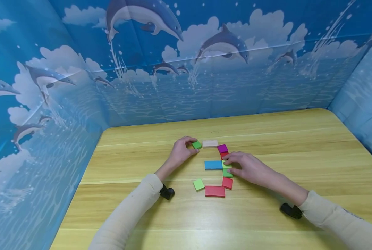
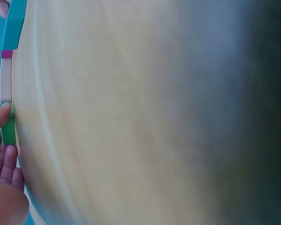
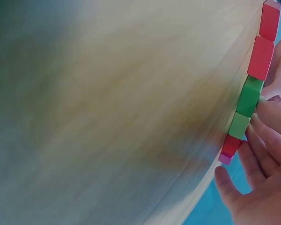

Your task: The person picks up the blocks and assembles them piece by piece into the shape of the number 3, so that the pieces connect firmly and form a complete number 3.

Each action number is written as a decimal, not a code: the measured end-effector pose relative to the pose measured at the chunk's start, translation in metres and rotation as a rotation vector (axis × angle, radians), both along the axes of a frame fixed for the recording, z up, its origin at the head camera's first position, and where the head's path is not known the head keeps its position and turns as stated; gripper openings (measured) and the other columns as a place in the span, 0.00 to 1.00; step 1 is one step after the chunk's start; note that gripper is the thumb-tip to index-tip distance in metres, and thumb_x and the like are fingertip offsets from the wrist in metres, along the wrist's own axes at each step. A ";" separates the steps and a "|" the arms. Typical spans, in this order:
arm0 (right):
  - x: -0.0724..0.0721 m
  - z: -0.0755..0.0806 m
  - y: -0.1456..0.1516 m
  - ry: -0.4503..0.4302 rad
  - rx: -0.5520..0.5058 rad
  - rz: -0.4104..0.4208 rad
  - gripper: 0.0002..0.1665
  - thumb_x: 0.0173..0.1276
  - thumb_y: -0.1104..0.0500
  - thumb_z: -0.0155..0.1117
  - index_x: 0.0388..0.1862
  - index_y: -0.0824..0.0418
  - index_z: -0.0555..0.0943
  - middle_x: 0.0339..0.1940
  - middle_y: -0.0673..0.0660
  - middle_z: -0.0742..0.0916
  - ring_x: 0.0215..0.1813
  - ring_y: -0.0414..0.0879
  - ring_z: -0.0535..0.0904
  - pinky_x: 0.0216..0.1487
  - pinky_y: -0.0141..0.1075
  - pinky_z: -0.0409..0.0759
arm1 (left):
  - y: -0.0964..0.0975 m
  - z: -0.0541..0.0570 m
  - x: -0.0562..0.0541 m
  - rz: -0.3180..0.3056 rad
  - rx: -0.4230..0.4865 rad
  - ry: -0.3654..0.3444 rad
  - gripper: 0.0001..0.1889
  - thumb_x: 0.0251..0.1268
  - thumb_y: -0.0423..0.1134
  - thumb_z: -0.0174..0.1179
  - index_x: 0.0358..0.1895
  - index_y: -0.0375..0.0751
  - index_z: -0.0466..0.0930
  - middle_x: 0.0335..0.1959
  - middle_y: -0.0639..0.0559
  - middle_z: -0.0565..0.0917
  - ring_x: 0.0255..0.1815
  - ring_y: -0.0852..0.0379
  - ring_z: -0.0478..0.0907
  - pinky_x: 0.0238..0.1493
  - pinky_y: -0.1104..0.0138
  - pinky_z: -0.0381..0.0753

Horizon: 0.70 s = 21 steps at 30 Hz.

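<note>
My left hand pinches a green block between thumb and fingers at the upper left of a curved row of blocks. Right beside that block lies a pale pink block. On the row's right side, my right hand touches the blocks with its fingers spread along them. Its fingertips are at a red block, a light green block and a green block. The right wrist view shows these fingers stretched along the outer side. A purple block sits above the red one.
A long blue block points inward from the row's middle. Lower down lie a red block, a long red block and a tilted light green block. All rest on a wooden table before a dolphin-printed curtain.
</note>
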State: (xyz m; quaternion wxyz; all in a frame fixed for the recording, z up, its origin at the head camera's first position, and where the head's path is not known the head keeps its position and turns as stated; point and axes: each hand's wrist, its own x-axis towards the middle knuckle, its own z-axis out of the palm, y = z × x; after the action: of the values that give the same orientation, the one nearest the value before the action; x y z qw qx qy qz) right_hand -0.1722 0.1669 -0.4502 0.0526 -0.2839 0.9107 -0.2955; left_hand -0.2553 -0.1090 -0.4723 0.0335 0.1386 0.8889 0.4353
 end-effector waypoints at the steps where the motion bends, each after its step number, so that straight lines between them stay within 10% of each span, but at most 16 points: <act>1: 0.000 0.000 0.000 -0.001 -0.001 0.000 0.17 0.65 0.58 0.71 0.52 0.57 0.85 0.60 0.52 0.81 0.64 0.55 0.74 0.62 0.52 0.72 | 0.000 0.000 0.000 -0.001 0.003 0.000 0.22 0.57 0.35 0.72 0.56 0.41 0.82 0.44 0.53 0.80 0.44 0.56 0.74 0.46 0.64 0.76; 21: 0.000 0.001 0.000 -0.004 0.004 -0.006 0.17 0.64 0.58 0.72 0.52 0.57 0.85 0.60 0.54 0.81 0.64 0.56 0.74 0.62 0.53 0.72 | 0.002 -0.001 0.001 -0.002 0.014 -0.017 0.21 0.58 0.36 0.72 0.56 0.42 0.82 0.44 0.53 0.80 0.44 0.56 0.74 0.45 0.64 0.77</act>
State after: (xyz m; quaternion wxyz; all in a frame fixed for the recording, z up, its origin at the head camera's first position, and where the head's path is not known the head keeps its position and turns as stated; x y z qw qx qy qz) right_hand -0.1717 0.1670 -0.4495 0.0541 -0.2807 0.9120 -0.2942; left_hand -0.2542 -0.1066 -0.4732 0.0405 0.1361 0.8853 0.4428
